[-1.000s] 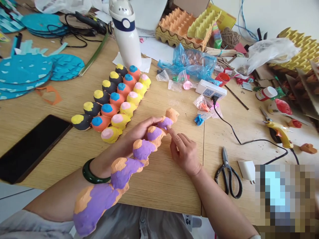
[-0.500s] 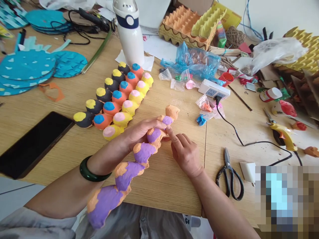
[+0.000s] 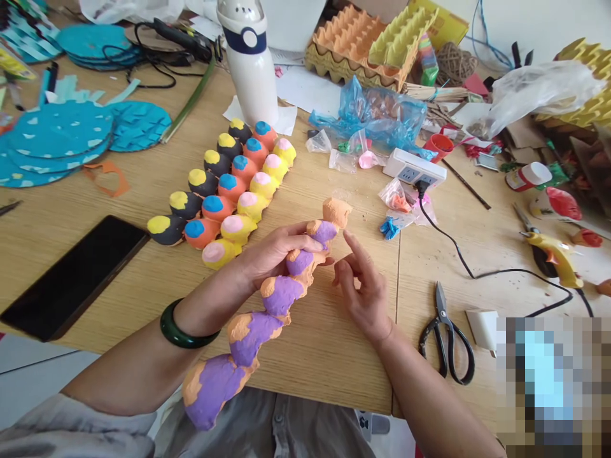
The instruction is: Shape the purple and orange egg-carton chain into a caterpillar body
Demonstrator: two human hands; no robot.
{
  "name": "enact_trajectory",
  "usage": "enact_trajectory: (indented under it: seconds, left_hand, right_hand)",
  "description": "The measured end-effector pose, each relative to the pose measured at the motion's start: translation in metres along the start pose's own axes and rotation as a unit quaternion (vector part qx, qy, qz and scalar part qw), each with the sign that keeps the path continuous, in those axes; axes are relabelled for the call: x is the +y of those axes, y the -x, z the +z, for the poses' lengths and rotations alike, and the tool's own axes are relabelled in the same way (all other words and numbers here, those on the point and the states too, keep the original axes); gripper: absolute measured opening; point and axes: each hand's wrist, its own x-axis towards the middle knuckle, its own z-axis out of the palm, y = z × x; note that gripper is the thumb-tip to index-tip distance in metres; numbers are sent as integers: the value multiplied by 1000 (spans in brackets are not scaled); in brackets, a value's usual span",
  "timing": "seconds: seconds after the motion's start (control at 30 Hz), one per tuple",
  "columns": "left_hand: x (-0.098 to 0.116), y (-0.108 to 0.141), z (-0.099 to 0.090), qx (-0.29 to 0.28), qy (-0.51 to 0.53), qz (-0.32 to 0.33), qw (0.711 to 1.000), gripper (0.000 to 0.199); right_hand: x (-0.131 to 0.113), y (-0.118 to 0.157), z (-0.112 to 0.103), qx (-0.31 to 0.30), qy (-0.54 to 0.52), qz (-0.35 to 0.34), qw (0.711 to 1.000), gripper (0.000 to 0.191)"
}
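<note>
1. Left palm and some fingers are hidden by the cup strip (image 3: 281, 296); lower right corner is blurred by a pixelated patch; bottle (image 3: 251, 76) is cut off at the top
2. Near end of the strip is held out past the front edge of the table (image 3: 334, 372), above the lap; far, unpainted orange end is held over the wood
3. Bare wood is seen between right hand and scissors (image 3: 443, 324), crossed by a seam; left side is bounded by the painted cup rows (image 3: 229, 184) and phone (image 3: 79, 273)
4. Strip, mostly purple on orange, is gripped near its far end by the left hand (image 3: 281, 251), fingers closed around it
5. Right hand (image 3: 365, 289) is half open, index extended, others curled, nothing held; whether the far cup is touched by its fingertip cannot be told
</note>
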Motion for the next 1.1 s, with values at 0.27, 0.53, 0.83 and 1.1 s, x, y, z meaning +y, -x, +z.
enact_trajectory:
  seconds: [0.27,0.53,0.83,1.1]
  left_hand:
    - [-13,-19,-5,-41,207,-61,976,21]
    - [-23,-24,-1,-78,234,-66,967,20]
    - [-37,-29,-11,-62,236,38,969,60]
    - [-50,-36,-12,-23,174,88,981,76]
  right_hand:
    - [-8,-6,0,-22,-323,263,909,32]
    - [-8,-9,0,-46,-367,291,882,40]
    - [-7,-11,0,-15,-339,291,894,45]
    - [-12,-16,-7,-19,-275,287,917,44]
